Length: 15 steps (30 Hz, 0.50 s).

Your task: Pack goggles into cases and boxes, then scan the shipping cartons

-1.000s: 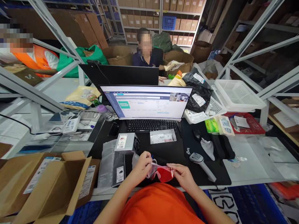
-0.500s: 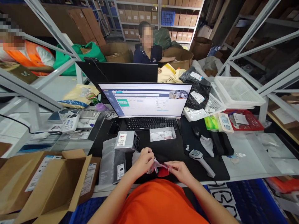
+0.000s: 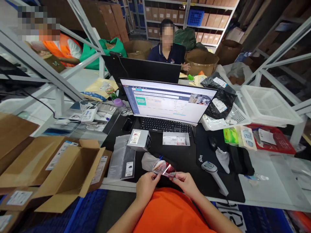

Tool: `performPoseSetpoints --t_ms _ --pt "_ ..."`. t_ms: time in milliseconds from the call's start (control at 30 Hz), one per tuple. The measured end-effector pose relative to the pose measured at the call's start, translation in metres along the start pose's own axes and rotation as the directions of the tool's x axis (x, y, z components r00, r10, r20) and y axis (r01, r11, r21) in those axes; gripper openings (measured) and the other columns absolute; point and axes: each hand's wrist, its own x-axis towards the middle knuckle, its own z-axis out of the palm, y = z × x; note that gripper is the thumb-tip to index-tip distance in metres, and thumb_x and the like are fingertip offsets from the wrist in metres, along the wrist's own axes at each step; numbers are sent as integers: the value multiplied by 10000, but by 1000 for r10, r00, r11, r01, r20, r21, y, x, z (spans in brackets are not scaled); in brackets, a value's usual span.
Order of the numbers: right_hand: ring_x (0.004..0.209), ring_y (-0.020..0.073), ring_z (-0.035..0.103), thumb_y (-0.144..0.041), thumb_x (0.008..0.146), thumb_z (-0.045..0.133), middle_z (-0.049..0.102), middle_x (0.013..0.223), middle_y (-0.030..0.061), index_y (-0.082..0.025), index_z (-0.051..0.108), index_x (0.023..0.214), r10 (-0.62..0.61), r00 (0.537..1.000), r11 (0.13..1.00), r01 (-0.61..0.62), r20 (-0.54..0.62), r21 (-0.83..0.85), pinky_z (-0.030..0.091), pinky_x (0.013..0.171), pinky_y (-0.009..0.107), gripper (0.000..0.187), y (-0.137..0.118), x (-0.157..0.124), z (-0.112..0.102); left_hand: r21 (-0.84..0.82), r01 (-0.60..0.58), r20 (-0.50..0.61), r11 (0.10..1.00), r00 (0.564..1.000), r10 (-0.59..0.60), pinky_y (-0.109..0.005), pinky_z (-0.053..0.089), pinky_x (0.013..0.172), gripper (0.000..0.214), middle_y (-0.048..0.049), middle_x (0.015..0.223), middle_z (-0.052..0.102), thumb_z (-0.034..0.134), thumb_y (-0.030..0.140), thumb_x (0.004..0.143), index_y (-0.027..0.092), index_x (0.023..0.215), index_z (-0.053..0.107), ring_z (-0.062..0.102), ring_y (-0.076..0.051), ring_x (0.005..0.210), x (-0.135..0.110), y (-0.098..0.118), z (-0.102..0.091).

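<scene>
A pair of sunglasses (image 3: 167,169) with a shiny reddish lens is held low over the black desk mat, close to my body. The fingers of my left hand (image 3: 147,185) pinch its left end, and my right hand (image 3: 185,182) grips the other end. Just behind it lies a pale soft pouch (image 3: 147,161); whether they touch, I cannot tell. A grey box (image 3: 138,139) with a product label stands past my left hand, beside a frosted plastic bag (image 3: 119,158). Farther off sits an open box tray (image 3: 176,139) with papers inside.
A monitor (image 3: 167,102) and keyboard (image 3: 165,125) stand behind. To the right lie a barcode scanner (image 3: 215,176), a mouse (image 3: 213,143), black cases (image 3: 241,160) and a red basket (image 3: 279,142). An open carton (image 3: 65,171) is at left. A co-worker (image 3: 167,48) sits opposite.
My left hand has come down and back toward me, taking the sunglasses' left end from below. The sunglasses have turned so the lens catches the light. The camera view has swung left.
</scene>
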Motion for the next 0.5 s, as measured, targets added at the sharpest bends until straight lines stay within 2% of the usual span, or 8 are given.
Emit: performPoseSetpoints --t_ms 67,167,233,300,333,400,500 --pt "929 243 712 -493 846 700 775 962 104 -181 640 596 -36 999 998 38 37 -59 543 835 335 404 1 -4 2 -19 80 -27 997 996 -81 -274 292 590 331 -55 762 756 574 435 913 224 725 747 677 -206 726 2 2 4" --pt "945 242 716 -434 886 645 773 979 106 -191 624 611 -98 989 974 118 106 -195 542 827 333 368 8 -9 1 -39 127 -86 991 988 -130 -288 258 575 341 -75 695 724 553 393 912 206 664 694 665 -230 699 0 -1 11" --pt "948 239 717 -397 903 614 773 964 100 -196 624 618 -147 980 942 181 137 -283 545 831 331 349 13 -10 0 -51 125 -123 991 984 -130 -295 247 572 339 -72 663 689 518 337 918 199 635 642 641 -223 671 -4 -4 15" --pt "915 232 722 -376 916 589 769 897 87 -199 631 622 -202 975 909 221 89 -353 554 817 324 346 16 -9 0 -63 79 -142 995 986 -88 -288 280 591 340 -57 684 667 479 297 931 198 628 597 620 -197 675 -9 -6 20" --pt "878 228 724 -369 923 577 761 841 78 -200 635 620 -230 972 894 228 40 -386 560 796 317 352 17 -7 1 -73 22 -142 997 989 -33 -279 310 612 349 -47 701 655 459 291 944 199 629 580 613 -181 688 -11 -7 22" --pt "821 220 726 -351 939 551 747 765 65 -203 663 642 -287 957 862 236 -49 -449 570 758 304 350 17 -2 3 -117 -171 -142 978 978 154 -257 364 663 379 -30 721 624 416 308 975 201 641 559 601 -158 711 -13 -10 25" --pt "905 223 740 -291 953 525 787 920 79 -215 754 820 -379 925 774 301 -27 -556 588 820 324 275 15 6 7 -194 -452 -213 871 886 412 -248 405 672 403 -19 701 581 373 330 1007 204 667 549 581 -153 692 -13 -20 29"
